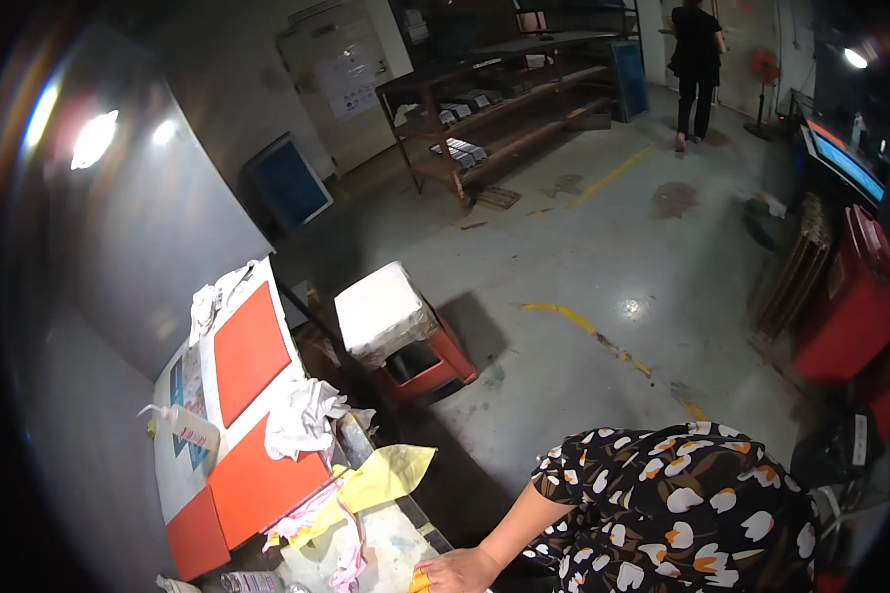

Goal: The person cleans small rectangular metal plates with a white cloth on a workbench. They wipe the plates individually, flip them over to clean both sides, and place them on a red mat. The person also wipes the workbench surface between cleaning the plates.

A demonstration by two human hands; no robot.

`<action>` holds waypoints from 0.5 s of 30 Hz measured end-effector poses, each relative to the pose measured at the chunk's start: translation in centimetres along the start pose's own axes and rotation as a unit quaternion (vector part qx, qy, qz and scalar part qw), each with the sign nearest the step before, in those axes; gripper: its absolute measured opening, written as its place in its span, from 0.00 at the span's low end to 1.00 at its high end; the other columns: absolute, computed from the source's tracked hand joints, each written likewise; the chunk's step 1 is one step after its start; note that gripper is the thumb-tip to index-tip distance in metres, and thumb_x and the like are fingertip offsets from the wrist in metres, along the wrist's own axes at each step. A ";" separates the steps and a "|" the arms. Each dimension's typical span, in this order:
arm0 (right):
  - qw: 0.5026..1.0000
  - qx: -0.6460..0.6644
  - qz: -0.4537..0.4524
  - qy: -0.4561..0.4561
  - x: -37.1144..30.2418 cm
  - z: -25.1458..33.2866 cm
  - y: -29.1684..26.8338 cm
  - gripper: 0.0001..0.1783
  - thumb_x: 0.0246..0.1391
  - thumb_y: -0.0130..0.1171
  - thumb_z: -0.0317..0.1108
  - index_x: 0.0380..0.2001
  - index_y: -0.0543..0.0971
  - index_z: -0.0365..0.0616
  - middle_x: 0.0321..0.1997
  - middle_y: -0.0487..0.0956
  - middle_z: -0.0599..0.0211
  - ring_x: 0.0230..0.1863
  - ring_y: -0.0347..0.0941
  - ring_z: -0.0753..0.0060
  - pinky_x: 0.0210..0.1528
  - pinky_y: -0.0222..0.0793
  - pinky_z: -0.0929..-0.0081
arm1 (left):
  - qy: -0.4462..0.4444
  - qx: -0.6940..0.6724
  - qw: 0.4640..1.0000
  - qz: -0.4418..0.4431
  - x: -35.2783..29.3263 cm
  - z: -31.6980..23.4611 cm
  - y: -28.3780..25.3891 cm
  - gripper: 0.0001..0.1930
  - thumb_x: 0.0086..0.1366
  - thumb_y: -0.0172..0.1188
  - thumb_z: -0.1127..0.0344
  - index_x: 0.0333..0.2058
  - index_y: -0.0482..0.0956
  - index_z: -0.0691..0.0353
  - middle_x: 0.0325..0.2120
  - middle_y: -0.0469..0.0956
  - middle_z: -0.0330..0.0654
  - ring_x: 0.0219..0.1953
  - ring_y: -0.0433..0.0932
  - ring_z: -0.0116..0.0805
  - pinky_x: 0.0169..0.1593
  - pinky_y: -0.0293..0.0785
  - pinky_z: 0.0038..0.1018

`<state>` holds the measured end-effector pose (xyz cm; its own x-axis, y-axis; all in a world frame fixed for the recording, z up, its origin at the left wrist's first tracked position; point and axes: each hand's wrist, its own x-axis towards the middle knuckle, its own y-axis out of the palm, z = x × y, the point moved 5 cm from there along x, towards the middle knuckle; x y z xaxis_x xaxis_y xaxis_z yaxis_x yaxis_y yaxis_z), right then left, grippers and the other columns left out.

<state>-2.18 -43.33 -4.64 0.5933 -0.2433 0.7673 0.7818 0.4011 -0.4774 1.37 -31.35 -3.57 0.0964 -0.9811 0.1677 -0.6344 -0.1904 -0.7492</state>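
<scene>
My right hand (457, 571) is at the bottom of the picture, at the near edge of the worktable. Its fingers are closed on a small orange-yellow cloth (420, 581), of which only a bit shows. My right forearm comes in from the floral sleeve on the right. No part of my left hand is visible. Beyond the right hand, a pale yellow cloth (396, 474) lies draped across the table, touching a pink-and-white rag (348, 553). A crumpled white cloth (307, 417) rests farther up, beside flat orange-red panels (272, 474).
A white squeeze bottle (193, 427) lies on the table's left side. Past the table stands a red stool (430, 366) with a white wrapped top. Red bins (850, 306) line the right. A metal rack (494, 109) is at the back; another person (697, 59) stands far off.
</scene>
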 end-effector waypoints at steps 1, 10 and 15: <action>1.000 -0.010 -0.004 0.002 -0.5 -0.4 0.5 0.15 0.46 0.46 0.28 0.39 0.69 0.32 0.42 0.68 0.50 0.47 0.64 0.50 0.58 0.53 0.59 | 0.003 -0.003 1.000 0.002 0.0 -0.2 0.2 0.22 0.54 0.56 0.60 0.47 0.70 0.62 0.45 0.71 0.45 0.50 0.68 0.40 0.54 0.57 0.36; 1.000 0.007 0.002 0.006 -0.3 -1.3 0.9 0.12 0.45 0.48 0.29 0.32 0.72 0.32 0.40 0.71 0.51 0.45 0.67 0.52 0.57 0.58 0.56 | -0.087 0.023 0.995 -0.046 -3.6 1.7 -1.2 0.22 0.55 0.56 0.59 0.47 0.71 0.61 0.46 0.71 0.44 0.51 0.68 0.38 0.54 0.56 0.36; 0.997 -0.040 0.065 -0.015 1.5 -1.2 -0.2 0.17 0.40 0.56 0.31 0.37 0.75 0.37 0.41 0.75 0.57 0.41 0.71 0.58 0.51 0.64 0.61 | -0.192 0.035 0.977 -0.087 -12.4 2.4 -1.1 0.21 0.55 0.56 0.58 0.47 0.71 0.61 0.46 0.71 0.44 0.51 0.67 0.38 0.55 0.55 0.36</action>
<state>-1.20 -44.85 -3.94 0.6861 -0.1658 0.7083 0.7116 0.3556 -0.6060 2.72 -19.02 -6.32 0.4865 -0.8720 0.0539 -0.5305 -0.3439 -0.7748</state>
